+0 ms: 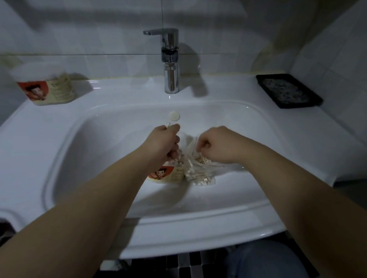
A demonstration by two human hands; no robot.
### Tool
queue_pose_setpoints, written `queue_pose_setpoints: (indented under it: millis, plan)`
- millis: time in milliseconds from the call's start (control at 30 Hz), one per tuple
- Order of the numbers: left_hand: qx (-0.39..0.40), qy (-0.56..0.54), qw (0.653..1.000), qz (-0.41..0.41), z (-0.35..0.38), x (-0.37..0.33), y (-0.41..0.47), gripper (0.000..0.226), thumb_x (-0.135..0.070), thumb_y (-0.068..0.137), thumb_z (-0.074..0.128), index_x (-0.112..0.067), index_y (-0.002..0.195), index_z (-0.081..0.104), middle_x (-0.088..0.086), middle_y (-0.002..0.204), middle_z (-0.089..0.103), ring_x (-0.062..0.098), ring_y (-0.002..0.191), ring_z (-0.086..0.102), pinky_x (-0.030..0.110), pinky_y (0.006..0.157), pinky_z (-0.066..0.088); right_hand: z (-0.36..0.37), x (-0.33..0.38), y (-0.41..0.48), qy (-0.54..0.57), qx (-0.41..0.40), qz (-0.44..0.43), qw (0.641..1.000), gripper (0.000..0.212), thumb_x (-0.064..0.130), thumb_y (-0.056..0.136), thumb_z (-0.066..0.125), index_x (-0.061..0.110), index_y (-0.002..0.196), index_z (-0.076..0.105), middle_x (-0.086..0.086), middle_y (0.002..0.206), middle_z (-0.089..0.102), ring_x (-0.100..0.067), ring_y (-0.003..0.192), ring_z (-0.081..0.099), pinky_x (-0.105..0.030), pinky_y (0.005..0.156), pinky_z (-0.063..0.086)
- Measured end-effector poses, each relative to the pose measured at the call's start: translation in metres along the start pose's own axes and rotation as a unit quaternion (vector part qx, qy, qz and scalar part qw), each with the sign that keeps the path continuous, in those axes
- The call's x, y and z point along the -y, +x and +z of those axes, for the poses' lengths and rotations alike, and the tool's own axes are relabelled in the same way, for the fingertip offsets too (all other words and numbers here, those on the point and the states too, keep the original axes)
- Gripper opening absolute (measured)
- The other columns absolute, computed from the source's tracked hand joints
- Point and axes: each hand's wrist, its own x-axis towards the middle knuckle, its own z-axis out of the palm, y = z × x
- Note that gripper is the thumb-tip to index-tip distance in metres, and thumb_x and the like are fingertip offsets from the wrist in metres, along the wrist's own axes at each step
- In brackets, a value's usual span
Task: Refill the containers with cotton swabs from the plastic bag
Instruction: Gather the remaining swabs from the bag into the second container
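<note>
**If Tipped, Could Spill**

Gripping the container (pixel 169 176) with the left hand (pixel 164 143), fingers curled round it, over the middle of the sink (pixel 94 164) bowl; pinching the plastic bag (pixel 201 179) with the curled right hand (pixel 218 145), just beside; might drop cotton swabs (pixel 200 161) into the bowl if shaken; could get wet or dirty there.

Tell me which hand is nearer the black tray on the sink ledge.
Right. The right hand pinches the plastic bag, closer to the black tray; the left hand holds the container farther left.
</note>
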Motion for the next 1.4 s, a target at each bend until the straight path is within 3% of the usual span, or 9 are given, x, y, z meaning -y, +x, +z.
queue_pose_setpoints:
  millis: [200, 433, 600, 733, 867, 1033, 1133, 1200, 1400]
  plan:
    - [0.008, -0.015, 1.000, -0.001, 0.002, -0.003, 0.000, 0.013, -0.022, 0.106, 0.047, -0.016, 0.095, 0.049, 0.000, 0.068, 0.044, 0.009, 0.042, 0.037, 0.022, 0.043, 0.032, 0.018, -0.003, 0.005, -0.138, 0.127, -0.004, 0.982, 0.015, 0.021, 0.088, 0.058, 0.026, 0.096, 0.070, 0.001, 0.095, 0.069, -0.022, 0.088, 0.065, -0.038, 0.079, 0.057]
    - [0.020, 0.008, 1.000, -0.005, 0.001, -0.002, -0.001, 0.010, -0.023, 0.105, 0.049, -0.014, 0.101, 0.052, 0.000, 0.071, 0.046, 0.008, 0.042, 0.041, 0.023, 0.044, 0.037, 0.023, 0.004, 0.007, -0.207, 0.184, -0.006, 0.961, 0.019, 0.025, 0.092, 0.059, 0.011, 0.098, 0.071, -0.006, 0.090, 0.068, -0.022, 0.079, 0.059, -0.027, 0.061, 0.042]
    - [0.018, 0.016, 1.000, -0.007, -0.003, -0.001, 0.000, 0.009, -0.022, 0.104, 0.050, -0.015, 0.099, 0.054, 0.001, 0.074, 0.049, 0.011, 0.048, 0.043, 0.025, 0.045, 0.040, 0.020, 0.005, 0.007, -0.222, 0.160, 0.012, 0.962, 0.020, 0.013, 0.084, 0.058, 0.016, 0.064, 0.055, -0.002, 0.066, 0.056, -0.018, 0.063, 0.052, -0.028, 0.054, 0.041]
    - [0.012, 0.024, 1.000, -0.006, -0.004, -0.001, 0.002, 0.009, -0.023, 0.103, 0.051, -0.015, 0.101, 0.055, 0.002, 0.077, 0.052, 0.012, 0.052, 0.044, 0.025, 0.046, 0.041, 0.015, -0.003, 0.008, -0.190, 0.154, 0.017, 0.969, 0.017, 0.006, 0.081, 0.056, 0.012, 0.087, 0.071, -0.007, 0.087, 0.071, -0.025, 0.084, 0.066, -0.038, 0.072, 0.057]
    - [0.019, 0.046, 0.999, -0.003, -0.003, 0.000, 0.001, 0.011, -0.025, 0.104, 0.050, -0.015, 0.103, 0.057, 0.002, 0.078, 0.053, 0.012, 0.056, 0.046, 0.024, 0.048, 0.043, 0.016, -0.010, 0.007, -0.176, 0.173, 0.026, 0.969, 0.022, 0.011, 0.093, 0.055, 0.009, 0.112, 0.067, -0.006, 0.105, 0.069, -0.021, 0.087, 0.060, -0.024, 0.061, 0.043]
    - [0.016, 0.054, 0.998, 0.003, -0.002, -0.001, 0.000, 0.011, -0.026, 0.105, 0.051, -0.016, 0.102, 0.057, 0.002, 0.079, 0.055, 0.012, 0.057, 0.047, 0.025, 0.050, 0.044, 0.015, -0.005, 0.004, -0.151, 0.181, 0.052, 0.970, 0.024, 0.007, 0.093, 0.052, 0.001, 0.105, 0.072, -0.013, 0.088, 0.064, -0.021, 0.075, 0.054, -0.024, 0.053, 0.036]
    - [0.014, 0.057, 0.998, 0.003, -0.002, -0.001, -0.001, 0.012, -0.026, 0.104, 0.051, -0.016, 0.103, 0.057, 0.002, 0.079, 0.056, 0.013, 0.057, 0.048, 0.025, 0.051, 0.044, 0.010, -0.004, 0.003, -0.152, 0.170, 0.051, 0.972, 0.017, 0.004, 0.088, 0.055, 0.014, 0.084, 0.069, -0.005, 0.079, 0.066, -0.019, 0.066, 0.058, -0.026, 0.052, 0.042]
    - [0.023, 0.073, 0.997, 0.015, -0.003, -0.002, -0.002, 0.013, -0.026, 0.104, 0.050, -0.016, 0.102, 0.056, 0.002, 0.079, 0.057, 0.014, 0.058, 0.049, 0.027, 0.054, 0.045, 0.007, -0.004, 0.001, -0.142, 0.157, 0.051, 0.976, 0.016, 0.006, 0.085, 0.057, 0.017, 0.087, 0.069, -0.005, 0.081, 0.068, -0.019, 0.065, 0.061, -0.026, 0.052, 0.045]
    - [0.058, 0.239, 0.964, 0.101, 0.000, 0.001, -0.005, 0.024, -0.035, 0.103, 0.050, -0.015, 0.091, 0.047, 0.001, 0.075, 0.049, 0.014, 0.055, 0.044, 0.027, 0.052, 0.040, 0.000, 0.002, -0.006, -0.076, 0.102, 0.035, 0.991, 0.020, 0.008, 0.090, 0.055, 0.018, 0.089, 0.073, 0.001, 0.073, 0.066, -0.014, 0.060, 0.062, -0.027, 0.055, 0.049]
